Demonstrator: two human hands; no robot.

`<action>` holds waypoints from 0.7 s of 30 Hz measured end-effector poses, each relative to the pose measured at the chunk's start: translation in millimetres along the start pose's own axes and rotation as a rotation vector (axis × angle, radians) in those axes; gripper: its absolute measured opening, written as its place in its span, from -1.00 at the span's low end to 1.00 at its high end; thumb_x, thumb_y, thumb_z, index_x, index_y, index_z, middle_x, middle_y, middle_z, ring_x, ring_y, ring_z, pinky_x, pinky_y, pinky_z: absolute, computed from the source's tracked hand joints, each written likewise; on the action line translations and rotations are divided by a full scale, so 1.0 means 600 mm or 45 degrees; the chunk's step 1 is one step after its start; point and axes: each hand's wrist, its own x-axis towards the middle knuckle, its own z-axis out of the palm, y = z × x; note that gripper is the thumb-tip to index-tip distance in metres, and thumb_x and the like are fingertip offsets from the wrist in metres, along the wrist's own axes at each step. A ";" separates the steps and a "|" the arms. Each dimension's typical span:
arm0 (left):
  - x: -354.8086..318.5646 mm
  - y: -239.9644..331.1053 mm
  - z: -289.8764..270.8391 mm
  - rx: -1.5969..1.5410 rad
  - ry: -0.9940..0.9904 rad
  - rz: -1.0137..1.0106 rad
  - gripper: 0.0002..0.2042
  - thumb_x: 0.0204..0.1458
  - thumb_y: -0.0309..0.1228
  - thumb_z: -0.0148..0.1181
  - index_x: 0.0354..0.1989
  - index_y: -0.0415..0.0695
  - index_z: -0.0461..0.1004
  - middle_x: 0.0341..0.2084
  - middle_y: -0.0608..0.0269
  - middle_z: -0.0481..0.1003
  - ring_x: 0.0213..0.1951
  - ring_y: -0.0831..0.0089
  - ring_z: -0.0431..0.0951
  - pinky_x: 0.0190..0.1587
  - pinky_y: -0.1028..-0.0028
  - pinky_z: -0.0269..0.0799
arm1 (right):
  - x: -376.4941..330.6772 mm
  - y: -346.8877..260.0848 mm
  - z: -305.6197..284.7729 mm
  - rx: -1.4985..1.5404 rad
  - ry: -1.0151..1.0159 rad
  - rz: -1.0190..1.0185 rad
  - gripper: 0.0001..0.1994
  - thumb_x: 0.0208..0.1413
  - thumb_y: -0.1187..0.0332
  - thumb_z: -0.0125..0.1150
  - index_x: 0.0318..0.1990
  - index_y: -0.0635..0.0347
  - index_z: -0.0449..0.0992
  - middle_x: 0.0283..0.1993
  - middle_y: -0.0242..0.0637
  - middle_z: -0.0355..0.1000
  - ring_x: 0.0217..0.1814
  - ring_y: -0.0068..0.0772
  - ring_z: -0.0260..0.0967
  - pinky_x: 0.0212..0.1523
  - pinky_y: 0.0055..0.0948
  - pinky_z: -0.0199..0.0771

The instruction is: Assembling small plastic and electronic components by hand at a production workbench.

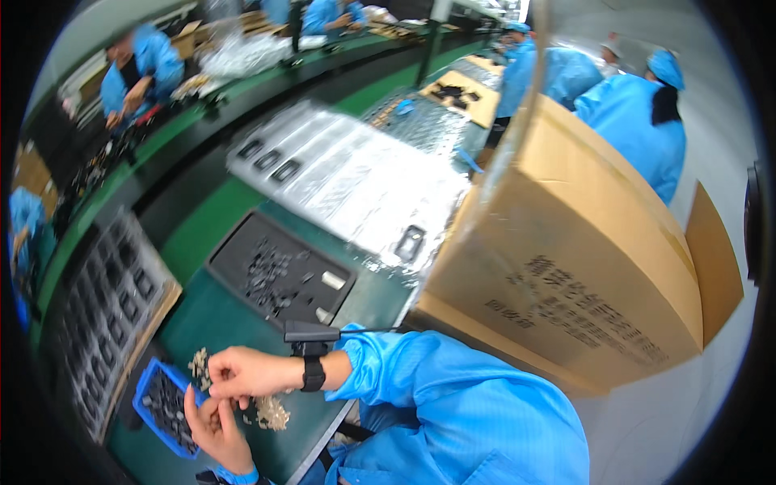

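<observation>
Pinch, narrow, in right hand (245,372), with black watch (314,373) at wrist. Left hand (217,436) just below at six o'clock, blue band (240,475) at wrist: forefinger out, other fingers curled, thumb up close to right fingertips. Cannot tell what, if anything, between the fingertips; too small and partly covered.

Positions, clock centred on meeting fingertips, all on green bench (202,314):
- four o'clock: heap of small pale pieces (272,414), near right wrist
- eleven: second pale heap (199,365), just past right hand
- nine: blue bin (166,435) with small black parts (166,400)
- one: black tray (319,263), loose black bits (267,271) inside

Possible faults, by judgement:
- Drop of any small part from the pinch. Cause: contact at fingertips only. Hard to find again among pale pieces.
- Scatter of four-o'clock heap. Cause: low sweep of right wrist, no walls around the pile.
- Mixing of pale and black. Cause: bin rim close beside left forefinger.
- Shove or tip of bin. Cause: outward knock from left knuckles.
</observation>
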 end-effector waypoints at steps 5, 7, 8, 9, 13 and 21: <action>0.012 0.007 0.001 0.040 0.005 -0.012 -0.60 0.05 -0.62 0.06 0.10 -0.31 0.20 -0.38 0.13 0.51 -0.39 0.45 0.51 -0.31 0.57 0.40 | -0.054 -0.067 -0.038 -0.095 0.244 -0.164 -0.81 0.04 0.38 0.16 -0.48 0.23 0.30 -0.54 -0.39 0.36 -0.60 -0.62 0.40 -0.63 -0.67 0.32; 0.004 -0.007 -0.006 -0.093 0.087 -0.092 -0.60 0.10 -0.61 -0.05 0.15 -0.31 0.14 -0.41 0.17 0.47 -0.46 0.57 0.46 -0.38 0.64 0.38 | -0.070 -0.083 -0.059 -0.220 0.319 -0.168 -0.86 0.02 0.42 0.17 -0.44 0.24 0.34 -0.49 -0.39 0.39 -0.54 -0.58 0.45 -0.56 -0.63 0.39; 0.007 -0.003 -0.005 -0.092 0.112 -0.135 -0.62 0.12 -0.57 -0.05 0.13 -0.30 0.16 -0.42 0.18 0.46 -0.48 0.58 0.45 -0.39 0.63 0.39 | -0.082 -0.093 -0.071 -0.255 0.412 -0.183 -0.89 0.02 0.42 0.17 -0.40 0.26 0.39 -0.50 -0.41 0.38 -0.52 -0.54 0.46 -0.54 -0.63 0.40; 0.007 0.007 -0.004 -0.089 0.097 -0.068 -0.62 0.12 -0.56 -0.03 0.12 -0.29 0.17 -0.41 0.17 0.47 -0.47 0.56 0.47 -0.39 0.62 0.39 | -0.094 -0.105 -0.086 -0.260 0.489 -0.139 -0.90 0.03 0.44 0.16 -0.35 0.28 0.43 -0.45 -0.38 0.40 -0.45 -0.51 0.47 -0.48 -0.59 0.45; 0.031 0.017 0.015 -0.250 0.066 -0.058 -0.66 0.11 -0.57 -0.01 0.08 -0.29 0.22 -0.38 0.12 0.50 -0.45 0.54 0.50 -0.37 0.60 0.44 | -0.135 -0.088 -0.192 -0.435 0.961 -0.232 -0.89 0.08 0.49 0.07 -0.29 0.36 0.46 -0.39 -0.28 0.44 -0.42 -0.50 0.46 -0.40 -0.52 0.50; 0.022 0.015 -0.019 -0.258 0.236 -0.051 -0.68 0.10 -0.54 0.01 0.05 -0.24 0.25 -0.40 0.19 0.49 -0.51 0.61 0.46 -0.42 0.64 0.40 | -0.090 -0.061 -0.221 -1.410 0.989 -0.200 -0.85 0.00 0.51 0.08 -0.25 0.31 0.49 -0.30 -0.17 0.47 -0.20 -0.31 0.44 -0.17 -0.41 0.44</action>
